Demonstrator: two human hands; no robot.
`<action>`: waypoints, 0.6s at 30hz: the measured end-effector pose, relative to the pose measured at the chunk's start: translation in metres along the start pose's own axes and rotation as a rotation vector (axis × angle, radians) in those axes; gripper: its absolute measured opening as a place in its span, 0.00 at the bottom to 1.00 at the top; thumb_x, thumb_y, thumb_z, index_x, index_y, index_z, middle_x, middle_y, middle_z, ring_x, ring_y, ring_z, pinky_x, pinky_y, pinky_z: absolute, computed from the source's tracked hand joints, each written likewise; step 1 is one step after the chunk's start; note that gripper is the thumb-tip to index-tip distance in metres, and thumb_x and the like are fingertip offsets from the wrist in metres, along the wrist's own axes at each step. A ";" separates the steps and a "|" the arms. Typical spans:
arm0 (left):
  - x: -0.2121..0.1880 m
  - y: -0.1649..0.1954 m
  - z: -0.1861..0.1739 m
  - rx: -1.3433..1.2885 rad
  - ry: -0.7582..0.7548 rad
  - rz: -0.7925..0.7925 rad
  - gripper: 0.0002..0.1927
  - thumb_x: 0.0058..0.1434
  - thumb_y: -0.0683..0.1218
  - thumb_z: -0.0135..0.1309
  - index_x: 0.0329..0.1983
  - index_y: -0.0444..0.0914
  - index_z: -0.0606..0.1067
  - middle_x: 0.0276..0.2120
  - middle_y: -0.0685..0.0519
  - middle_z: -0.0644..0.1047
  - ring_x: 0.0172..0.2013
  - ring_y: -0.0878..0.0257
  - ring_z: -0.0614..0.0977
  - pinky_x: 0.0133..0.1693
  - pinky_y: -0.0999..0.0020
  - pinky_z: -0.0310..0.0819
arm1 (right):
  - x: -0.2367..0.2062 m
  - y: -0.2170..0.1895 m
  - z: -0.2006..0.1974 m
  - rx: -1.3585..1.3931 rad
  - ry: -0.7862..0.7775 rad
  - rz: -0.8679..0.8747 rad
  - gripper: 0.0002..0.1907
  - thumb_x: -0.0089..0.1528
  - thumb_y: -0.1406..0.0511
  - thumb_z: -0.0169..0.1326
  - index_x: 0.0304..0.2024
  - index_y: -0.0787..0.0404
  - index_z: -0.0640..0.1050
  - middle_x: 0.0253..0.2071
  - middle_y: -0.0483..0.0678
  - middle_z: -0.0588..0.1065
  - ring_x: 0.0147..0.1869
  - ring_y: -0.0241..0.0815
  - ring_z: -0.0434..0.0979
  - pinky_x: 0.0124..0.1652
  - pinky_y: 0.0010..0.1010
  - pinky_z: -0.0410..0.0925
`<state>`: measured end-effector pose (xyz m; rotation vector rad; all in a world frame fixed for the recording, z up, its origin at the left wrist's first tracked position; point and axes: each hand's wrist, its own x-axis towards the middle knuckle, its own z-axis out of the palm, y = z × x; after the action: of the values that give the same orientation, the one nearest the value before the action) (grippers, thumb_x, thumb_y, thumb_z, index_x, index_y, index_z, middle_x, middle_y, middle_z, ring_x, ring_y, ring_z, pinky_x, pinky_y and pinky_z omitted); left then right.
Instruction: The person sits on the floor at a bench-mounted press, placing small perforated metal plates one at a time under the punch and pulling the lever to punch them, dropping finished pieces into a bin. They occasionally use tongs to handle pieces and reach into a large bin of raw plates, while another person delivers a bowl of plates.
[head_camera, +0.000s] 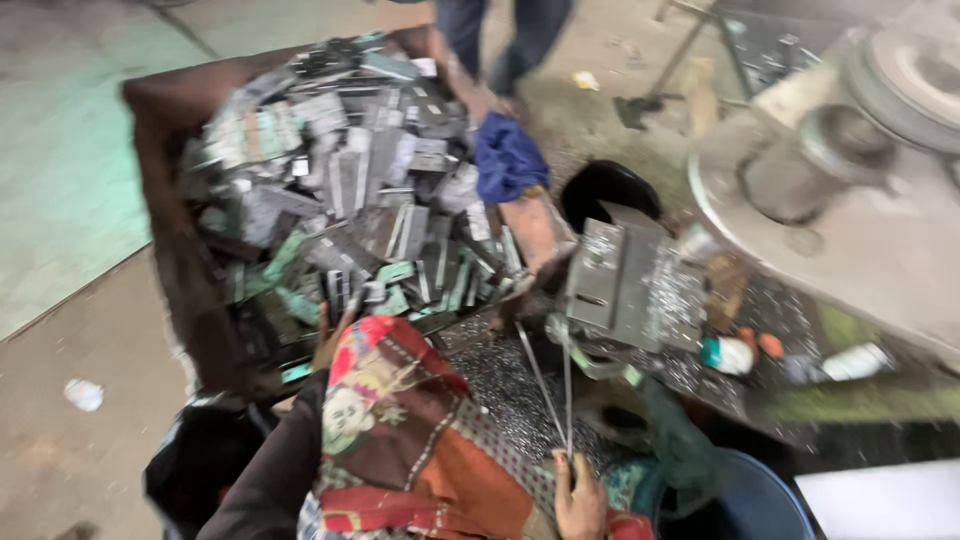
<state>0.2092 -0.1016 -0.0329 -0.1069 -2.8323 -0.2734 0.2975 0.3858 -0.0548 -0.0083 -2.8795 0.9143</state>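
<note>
Left hand: our left hand (333, 338) reaches into the crate (160, 150); fingers loose on the metal plates (350, 200), grip apart.
Right hand: our right hand (578, 497) is closed on thin rods (552, 385) that rise toward the bracket (620, 280).
Plates: grey, flat, some green-tinted, heaped in a jumble filling the crate.
Other person: an arm (530, 225) with a blue cloth (507, 158) leans over the crate's far edge.
Sharpness: blurred, so we cannot tell finer detail.

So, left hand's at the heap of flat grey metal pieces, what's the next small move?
Probably close the left hand on one flat grey metal piece at the near edge of the heap in the brown bin; the right hand already holds thin metal rods.
</note>
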 end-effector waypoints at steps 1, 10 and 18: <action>0.000 0.003 -0.002 0.287 -0.209 0.008 0.26 0.66 0.56 0.49 0.67 0.49 0.70 0.71 0.64 0.60 0.77 0.59 0.42 0.74 0.32 0.33 | -0.002 -0.005 -0.005 -0.031 -0.032 0.032 0.15 0.66 0.51 0.50 0.46 0.48 0.80 0.31 0.57 0.81 0.37 0.63 0.81 0.35 0.53 0.70; 0.005 0.014 -0.020 -0.421 0.130 -0.206 0.31 0.58 0.55 0.52 0.65 0.44 0.70 0.72 0.44 0.46 0.74 0.42 0.44 0.69 0.43 0.41 | -0.001 -0.035 -0.031 0.012 -0.173 0.171 0.17 0.67 0.51 0.46 0.49 0.54 0.75 0.27 0.57 0.80 0.31 0.59 0.82 0.33 0.51 0.70; 0.010 0.000 -0.013 0.107 0.134 0.044 0.19 0.66 0.54 0.46 0.57 0.52 0.79 0.62 0.60 0.77 0.75 0.60 0.61 0.76 0.33 0.28 | -0.006 -0.041 -0.033 0.029 -0.061 0.032 0.14 0.68 0.54 0.47 0.45 0.52 0.79 0.34 0.55 0.81 0.38 0.64 0.80 0.35 0.52 0.70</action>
<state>0.2032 -0.1036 -0.0177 -0.1232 -2.7014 -0.1144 0.3081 0.3704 -0.0053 -0.0242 -2.9292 0.9786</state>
